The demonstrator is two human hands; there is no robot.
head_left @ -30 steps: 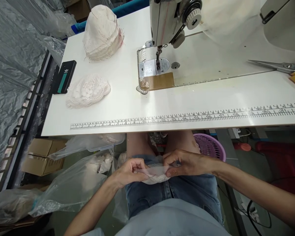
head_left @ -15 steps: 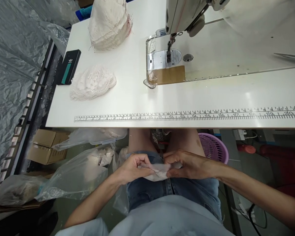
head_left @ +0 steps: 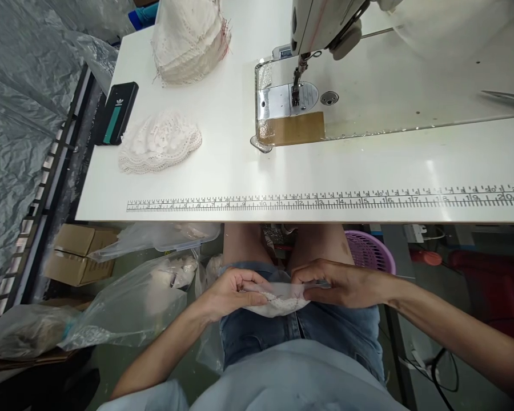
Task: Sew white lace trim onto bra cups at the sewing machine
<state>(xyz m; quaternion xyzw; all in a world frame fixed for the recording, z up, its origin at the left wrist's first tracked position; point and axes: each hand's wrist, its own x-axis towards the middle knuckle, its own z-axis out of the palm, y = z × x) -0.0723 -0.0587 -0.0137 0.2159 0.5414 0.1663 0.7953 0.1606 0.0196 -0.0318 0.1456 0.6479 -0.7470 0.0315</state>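
Note:
Over my lap I hold a white lace-edged fabric piece point(head_left: 278, 305), with a sheer upper part, stretched between both hands. My left hand point(head_left: 235, 294) pinches its left end between thumb and fingers. At the other end my right hand point(head_left: 332, 283) is closed on the cloth, thumb below and fingers above. Some of the fabric is hidden behind the fingers. On the table, a folded white lace piece point(head_left: 160, 142) lies left of the sewing machine point(head_left: 325, 28), and behind it sits a stack of cream fabric pieces point(head_left: 188, 43).
A black phone point(head_left: 116, 113) lies by the left edge of the white table point(head_left: 223, 177), which has a printed ruler point(head_left: 325, 202) along its front. Scissor-like metal blades point(head_left: 505, 98) rest at right. Below are plastic bags point(head_left: 128, 302), a cardboard box point(head_left: 81, 254) and a purple basket point(head_left: 370, 251).
My right hand has moved slightly right, away from the left, so more of the lace edge shows between them. The left hand keeps its pinch. The view has shifted a little.

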